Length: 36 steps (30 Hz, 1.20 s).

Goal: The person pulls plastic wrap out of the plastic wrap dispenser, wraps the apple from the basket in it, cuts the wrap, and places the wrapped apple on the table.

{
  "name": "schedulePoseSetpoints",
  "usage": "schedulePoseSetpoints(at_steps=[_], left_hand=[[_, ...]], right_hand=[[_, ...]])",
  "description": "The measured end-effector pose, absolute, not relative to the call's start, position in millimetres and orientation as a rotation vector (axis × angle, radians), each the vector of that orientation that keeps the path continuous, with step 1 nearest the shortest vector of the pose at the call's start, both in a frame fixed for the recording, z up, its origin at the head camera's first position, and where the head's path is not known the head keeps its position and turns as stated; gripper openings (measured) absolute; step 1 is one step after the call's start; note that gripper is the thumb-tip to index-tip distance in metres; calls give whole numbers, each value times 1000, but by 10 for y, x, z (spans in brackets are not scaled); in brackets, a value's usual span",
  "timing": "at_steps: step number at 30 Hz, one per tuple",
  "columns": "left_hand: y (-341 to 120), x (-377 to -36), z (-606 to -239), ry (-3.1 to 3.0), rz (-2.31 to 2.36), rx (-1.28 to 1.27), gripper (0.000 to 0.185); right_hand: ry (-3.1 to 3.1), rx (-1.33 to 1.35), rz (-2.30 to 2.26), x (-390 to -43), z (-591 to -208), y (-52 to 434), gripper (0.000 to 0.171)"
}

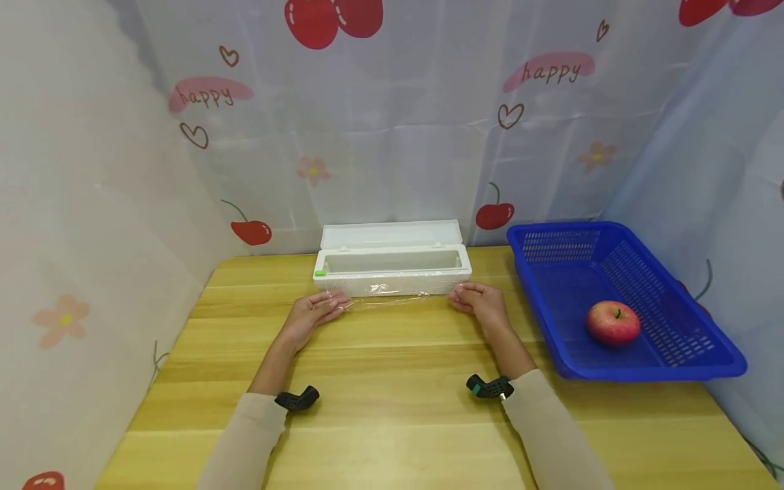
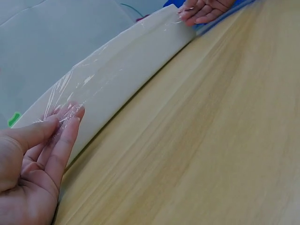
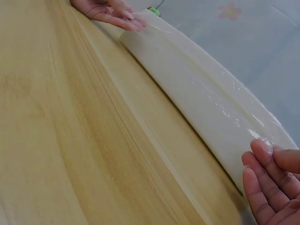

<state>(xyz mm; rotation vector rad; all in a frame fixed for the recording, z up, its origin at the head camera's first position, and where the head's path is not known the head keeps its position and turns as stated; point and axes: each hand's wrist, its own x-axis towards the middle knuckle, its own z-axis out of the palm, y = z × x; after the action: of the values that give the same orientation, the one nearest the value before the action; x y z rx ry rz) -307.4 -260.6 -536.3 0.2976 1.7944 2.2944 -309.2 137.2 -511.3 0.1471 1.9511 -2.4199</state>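
A white cling film dispenser box stands at the back of the table with its lid raised. Clear cling film comes out over its front face. My left hand pinches one corner of the film between thumb and fingers, near the box's left end. At the right end, my right hand pinches the other corner between thumb and index finger, its other fingers loosely curved. Between the hands the film's edge stretches across, shiny and wrinkled in both wrist views. A green slide cutter sits at the box's left front corner.
A blue plastic basket stands on the right side of the wooden table, with a red apple inside. Behind the box hangs a printed white curtain, and more of it encloses both sides.
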Motion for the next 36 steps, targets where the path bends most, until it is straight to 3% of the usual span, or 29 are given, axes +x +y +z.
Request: schedulePoseSetpoints(at_steps=[11, 23, 36], left_hand=[[-2647, -3053, -5351, 1591, 2316, 349, 48], [-2671, -2988, -5325, 1501, 2362, 296, 51], [-2679, -2893, -5239, 1440, 2373, 312, 53]], right_hand=[[1788, 144, -2443, -3022, -5103, 1432, 23], [1733, 60, -2407, -2959, -5115, 1524, 37], [1693, -50, -2447, -2857, -5046, 1570, 20]])
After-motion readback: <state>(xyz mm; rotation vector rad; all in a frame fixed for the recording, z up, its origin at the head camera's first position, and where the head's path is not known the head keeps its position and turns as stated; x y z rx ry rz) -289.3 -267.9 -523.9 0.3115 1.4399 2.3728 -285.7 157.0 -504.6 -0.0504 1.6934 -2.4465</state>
